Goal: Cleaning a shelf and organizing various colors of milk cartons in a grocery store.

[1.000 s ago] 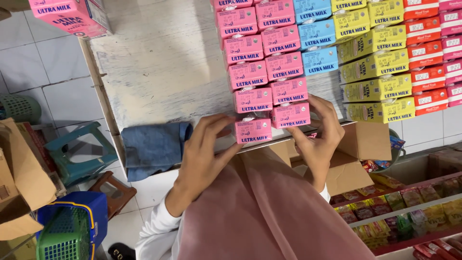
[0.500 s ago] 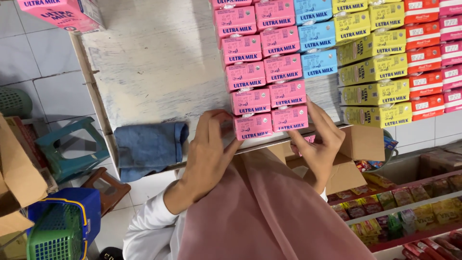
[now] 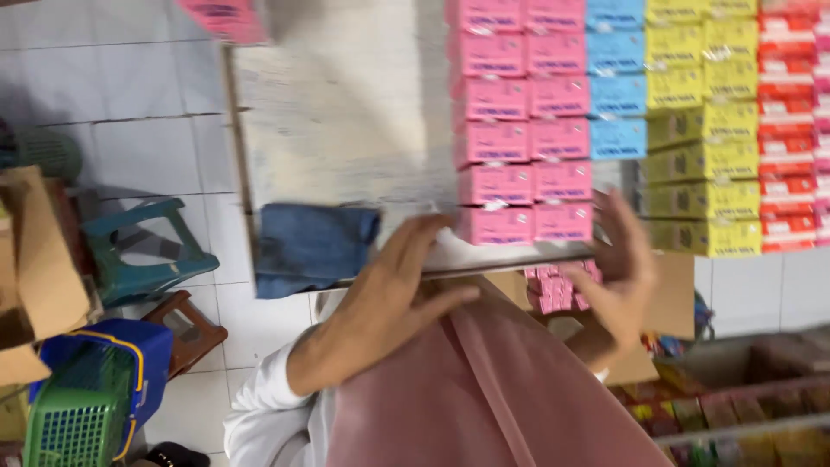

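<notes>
Pink milk cartons (image 3: 527,156) lie in two columns on a white shelf board (image 3: 346,112), their front row (image 3: 526,223) at its near edge. My left hand (image 3: 406,285) hovers just left of and below that front row, fingers spread and holding nothing. My right hand (image 3: 618,268) is blurred, just right of the front pink carton, fingers apart and empty. A pink cloth (image 3: 484,398) I wear covers the lower middle of the view.
Blue cartons (image 3: 616,86), yellow cartons (image 3: 700,130) and red cartons (image 3: 795,130) fill the board's right side. A cardboard box (image 3: 670,303) with more pink cartons (image 3: 558,288) sits below. A folded blue cloth (image 3: 311,246), stools (image 3: 143,251) and a green basket (image 3: 78,415) stand left.
Both hands have come off the front pink cartons and drawn back toward me, fingers spreading. The view shifted slightly and blurred.
</notes>
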